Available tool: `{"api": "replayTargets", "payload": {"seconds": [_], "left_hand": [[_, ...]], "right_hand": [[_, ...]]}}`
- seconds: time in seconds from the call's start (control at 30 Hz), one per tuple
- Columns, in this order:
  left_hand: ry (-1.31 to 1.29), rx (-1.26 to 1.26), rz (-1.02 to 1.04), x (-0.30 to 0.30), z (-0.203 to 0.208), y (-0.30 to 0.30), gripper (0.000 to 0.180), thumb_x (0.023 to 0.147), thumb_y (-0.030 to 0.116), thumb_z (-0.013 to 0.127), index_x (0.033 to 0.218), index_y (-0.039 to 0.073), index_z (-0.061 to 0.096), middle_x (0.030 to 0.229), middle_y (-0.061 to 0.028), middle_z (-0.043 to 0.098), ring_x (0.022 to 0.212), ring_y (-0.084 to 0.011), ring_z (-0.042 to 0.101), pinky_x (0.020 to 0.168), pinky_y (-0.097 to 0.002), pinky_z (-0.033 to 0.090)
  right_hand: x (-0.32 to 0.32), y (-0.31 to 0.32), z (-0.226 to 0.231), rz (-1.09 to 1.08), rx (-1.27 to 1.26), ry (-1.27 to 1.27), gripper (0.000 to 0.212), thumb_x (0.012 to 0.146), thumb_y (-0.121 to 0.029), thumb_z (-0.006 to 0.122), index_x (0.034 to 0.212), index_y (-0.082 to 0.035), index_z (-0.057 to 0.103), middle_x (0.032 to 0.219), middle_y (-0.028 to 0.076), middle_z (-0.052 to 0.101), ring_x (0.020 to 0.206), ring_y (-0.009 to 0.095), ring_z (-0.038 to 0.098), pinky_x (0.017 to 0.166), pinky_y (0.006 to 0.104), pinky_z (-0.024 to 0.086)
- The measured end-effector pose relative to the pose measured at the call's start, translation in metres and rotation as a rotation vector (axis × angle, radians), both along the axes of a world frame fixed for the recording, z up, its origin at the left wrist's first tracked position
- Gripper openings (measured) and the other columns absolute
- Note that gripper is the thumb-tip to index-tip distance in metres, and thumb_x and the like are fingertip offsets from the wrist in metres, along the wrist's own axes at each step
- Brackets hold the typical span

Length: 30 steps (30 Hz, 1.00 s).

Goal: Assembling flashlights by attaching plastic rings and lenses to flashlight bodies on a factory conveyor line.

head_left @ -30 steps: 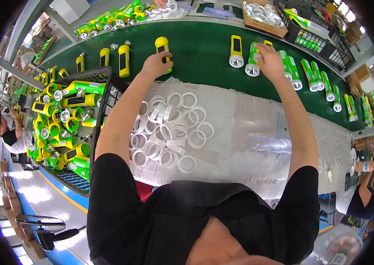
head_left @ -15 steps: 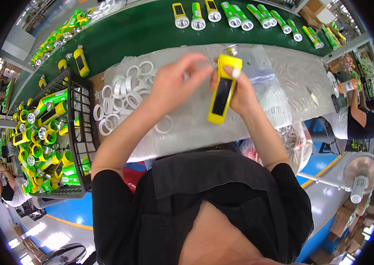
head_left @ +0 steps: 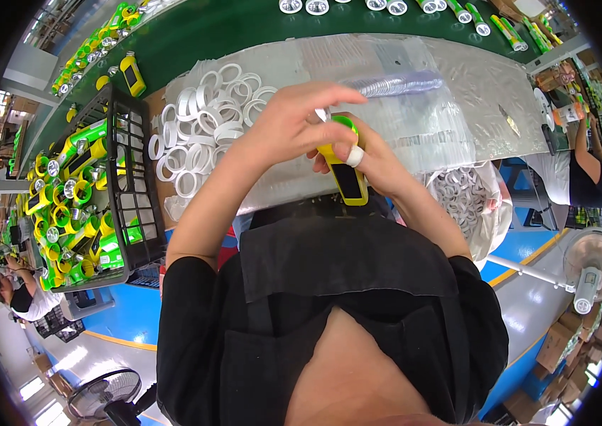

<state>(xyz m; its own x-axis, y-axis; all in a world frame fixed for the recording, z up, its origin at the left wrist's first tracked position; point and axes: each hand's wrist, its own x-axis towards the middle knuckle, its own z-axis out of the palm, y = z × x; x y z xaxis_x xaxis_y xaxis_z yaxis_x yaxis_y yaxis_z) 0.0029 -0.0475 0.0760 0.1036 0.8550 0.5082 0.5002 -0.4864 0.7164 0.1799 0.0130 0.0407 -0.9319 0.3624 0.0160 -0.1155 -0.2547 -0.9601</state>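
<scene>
My right hand (head_left: 375, 162), a white wrap round its thumb, is closed on a yellow flashlight body (head_left: 350, 186) with a dark panel. I hold it tilted above the table's near edge, and its open top end shows a green inside. My left hand (head_left: 294, 122) curves over that end. Between its fingers and thumb shows a shiny silver lamp reflector (head_left: 323, 113), mostly hidden by the fingers. Left of my hands, many white rings (head_left: 208, 117) lie heaped on the plastic-covered table (head_left: 294, 181).
A black crate (head_left: 146, 213) on the left holds yellow and green flashlight bodies (head_left: 77, 234). Flashlights (head_left: 482, 27) stand along the green belt (head_left: 244, 25). A clear sleeve of stacked discs (head_left: 404, 84) lies beyond my hands. A bag of rings (head_left: 461, 199) hangs right; a fan (head_left: 588, 273) stands beyond.
My right hand has brought the flashlight down toward me, tipping its open end into view. My left hand has moved right onto that end. The head view has shifted.
</scene>
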Motion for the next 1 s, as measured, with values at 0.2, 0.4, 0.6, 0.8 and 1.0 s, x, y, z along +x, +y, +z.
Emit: {"api": "replayTargets", "payload": {"seconds": [0.2, 0.4, 0.6, 0.8, 1.0], "left_hand": [[0.263, 0.070, -0.122, 0.000, -0.002, -0.004, 0.080, 0.076, 0.075, 0.049, 0.119, 0.009, 0.063, 0.115, -0.0114, 0.065, 0.107, -0.0318, 0.061, 0.092, -0.0428, 0.045], [0.124, 0.061, -0.094, 0.019, -0.013, 0.017, 0.071, 0.092, 0.058, 0.048, 0.137, 0.005, 0.047, 0.129, -0.0106, 0.059, 0.113, -0.0315, 0.057, 0.100, -0.0416, 0.040], [0.504, -0.091, 0.437, -0.004, -0.082, 0.076, 0.059, 0.086, 0.040, 0.064, 0.131, 0.004, 0.053, 0.115, -0.0187, 0.062, 0.106, -0.0323, 0.058, 0.090, -0.0398, 0.046], [0.479, -0.200, 0.300, -0.024, -0.097, 0.088, 0.052, 0.079, 0.036, 0.074, 0.120, 0.005, 0.062, 0.109, -0.0160, 0.060, 0.106, -0.0317, 0.056, 0.088, -0.0396, 0.046], [0.094, -0.008, 0.128, 0.005, -0.034, 0.034, 0.038, 0.093, 0.024, 0.059, 0.128, 0.009, 0.059, 0.113, -0.0102, 0.055, 0.105, -0.0225, 0.051, 0.086, -0.0324, 0.043]], "right_hand": [[-0.003, -0.008, -0.012, 0.013, 0.007, -0.046, 0.066, 0.092, -0.044, 0.061, 0.137, -0.002, 0.035, 0.108, 0.013, 0.059, 0.088, 0.020, 0.064, 0.078, 0.0329, 0.051], [-0.002, -0.002, -0.010, -0.243, -0.359, 0.057, 0.056, 0.097, -0.039, 0.054, 0.139, -0.007, 0.036, 0.097, 0.011, 0.061, 0.078, 0.022, 0.063, 0.070, 0.0333, 0.050], [0.018, 0.022, -0.018, -0.366, -0.319, 0.127, 0.044, 0.098, -0.039, 0.050, 0.129, -0.009, 0.045, 0.086, 0.012, 0.061, 0.071, 0.019, 0.060, 0.065, 0.0325, 0.049], [0.024, 0.020, -0.017, -0.398, -0.305, 0.086, 0.045, 0.097, -0.040, 0.052, 0.127, -0.008, 0.047, 0.084, 0.012, 0.060, 0.070, 0.018, 0.059, 0.063, 0.0310, 0.048], [0.019, 0.018, -0.009, -0.340, -0.256, 0.080, 0.042, 0.096, -0.037, 0.054, 0.124, -0.005, 0.049, 0.084, 0.011, 0.060, 0.071, 0.018, 0.059, 0.063, 0.0309, 0.048]]}}
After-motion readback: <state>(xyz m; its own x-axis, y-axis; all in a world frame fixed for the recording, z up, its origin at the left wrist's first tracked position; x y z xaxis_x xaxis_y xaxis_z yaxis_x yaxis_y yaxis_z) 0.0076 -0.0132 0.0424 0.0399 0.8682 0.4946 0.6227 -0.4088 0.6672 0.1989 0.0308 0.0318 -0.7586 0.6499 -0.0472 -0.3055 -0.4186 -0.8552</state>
